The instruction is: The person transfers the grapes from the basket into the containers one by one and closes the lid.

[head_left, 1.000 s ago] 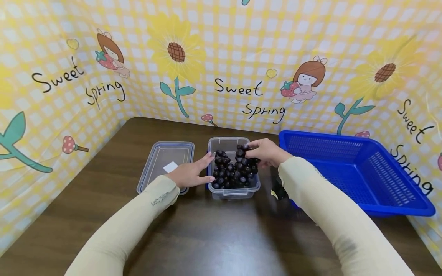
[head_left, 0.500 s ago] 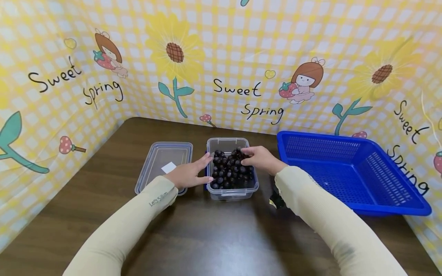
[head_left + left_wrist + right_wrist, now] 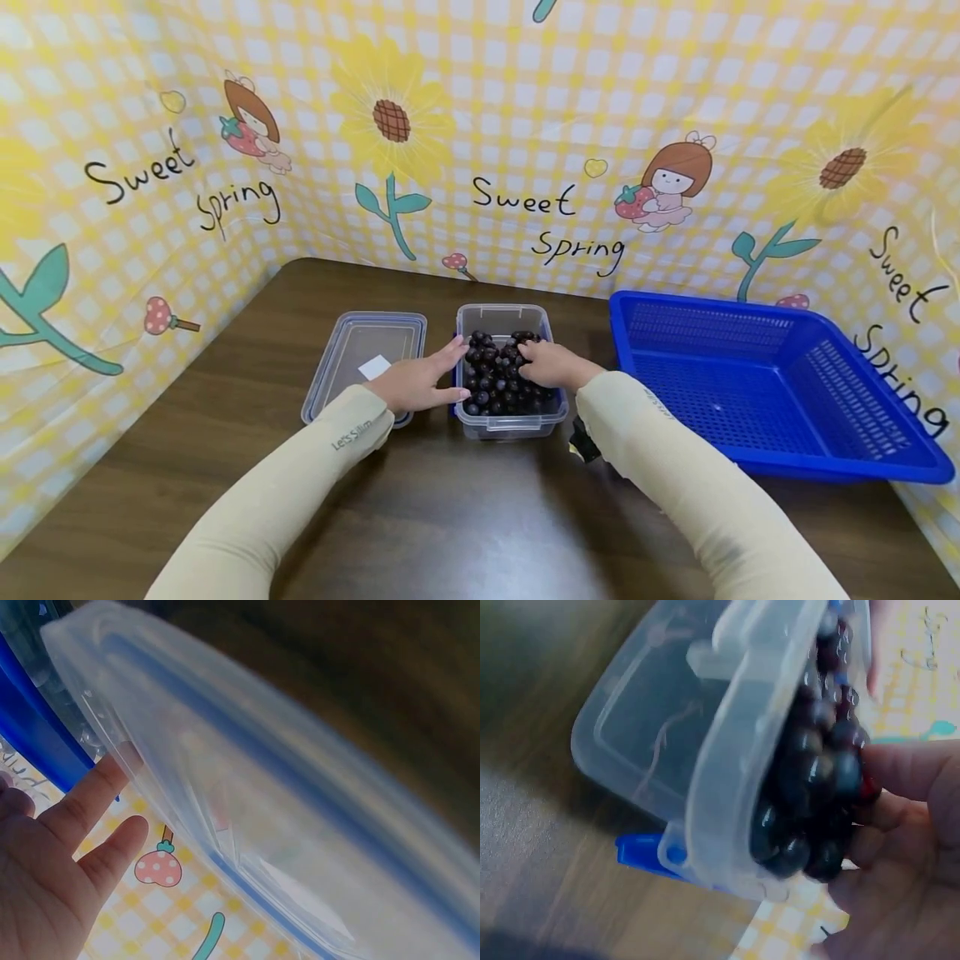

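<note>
Yellow checked fabric (image 3: 510, 108) stands behind a brown table (image 3: 420, 508), where a clear container (image 3: 517, 427) holds dark grapes (image 3: 498, 387) heaped near its rim. At the container's nine o'clock lies a clear lid (image 3: 375, 337) with a white label (image 3: 373, 367); at three o'clock sits a blue basket (image 3: 720, 404) with perforated walls. The left hand (image 3: 418, 379), fingers spread wide, is at the container's nine o'clock rim. From three o'clock, the right hand (image 3: 557, 365) holds some grapes narrowly between thumb and curled fingers.
</note>
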Demonstrator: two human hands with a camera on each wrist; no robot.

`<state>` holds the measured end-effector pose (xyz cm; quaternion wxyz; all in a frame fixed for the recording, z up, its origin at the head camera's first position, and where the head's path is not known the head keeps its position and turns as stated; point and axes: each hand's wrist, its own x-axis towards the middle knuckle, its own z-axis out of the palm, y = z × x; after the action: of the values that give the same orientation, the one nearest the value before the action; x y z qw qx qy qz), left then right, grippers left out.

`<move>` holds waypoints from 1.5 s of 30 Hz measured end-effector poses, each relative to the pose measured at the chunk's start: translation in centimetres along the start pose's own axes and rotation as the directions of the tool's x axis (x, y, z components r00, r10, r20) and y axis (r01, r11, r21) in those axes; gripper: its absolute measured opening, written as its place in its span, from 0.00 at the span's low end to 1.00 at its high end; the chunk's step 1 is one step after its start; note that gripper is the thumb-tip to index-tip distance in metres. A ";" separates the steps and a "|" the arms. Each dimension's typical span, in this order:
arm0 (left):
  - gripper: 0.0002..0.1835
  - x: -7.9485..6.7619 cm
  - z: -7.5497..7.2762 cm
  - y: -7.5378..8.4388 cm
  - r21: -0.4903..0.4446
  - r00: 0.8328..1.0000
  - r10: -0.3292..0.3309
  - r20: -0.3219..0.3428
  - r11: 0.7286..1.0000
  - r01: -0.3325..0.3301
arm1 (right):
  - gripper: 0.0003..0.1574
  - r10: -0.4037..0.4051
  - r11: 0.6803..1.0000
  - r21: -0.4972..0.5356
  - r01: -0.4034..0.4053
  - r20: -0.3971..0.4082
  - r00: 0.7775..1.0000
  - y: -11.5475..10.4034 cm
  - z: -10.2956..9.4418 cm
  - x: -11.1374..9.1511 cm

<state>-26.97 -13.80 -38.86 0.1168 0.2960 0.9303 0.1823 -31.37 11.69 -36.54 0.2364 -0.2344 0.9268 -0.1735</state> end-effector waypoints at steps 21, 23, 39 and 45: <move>0.32 -1.1 -2.0 0.3 0.343 0.977 0.040 -0.208 0.939 0.034 | 0.17 0.182 0.878 0.478 0.027 -0.386 0.904 -7.9 -0.5 -1.8; 0.28 -1.8 -2.5 -0.2 0.322 0.952 0.028 -0.304 0.944 0.075 | 0.16 0.159 0.876 0.481 0.046 -0.375 0.913 -8.7 -0.1 -1.5; 0.14 -8.9 -3.5 -5.0 0.034 0.763 -0.283 -0.581 0.928 0.370 | 0.11 0.082 0.935 0.348 0.067 -0.396 0.914 -13.3 3.3 0.1; 0.16 -11.3 -3.2 -6.3 -0.081 0.738 -0.438 -0.513 0.881 0.467 | 0.10 0.013 0.977 0.201 0.077 -0.412 0.911 -14.3 4.3 -0.1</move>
<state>-22.21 -26.11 -37.26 -0.1043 0.0042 0.9750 0.1962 -24.02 -1.03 -33.90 0.0572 -0.1815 0.9278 -0.3208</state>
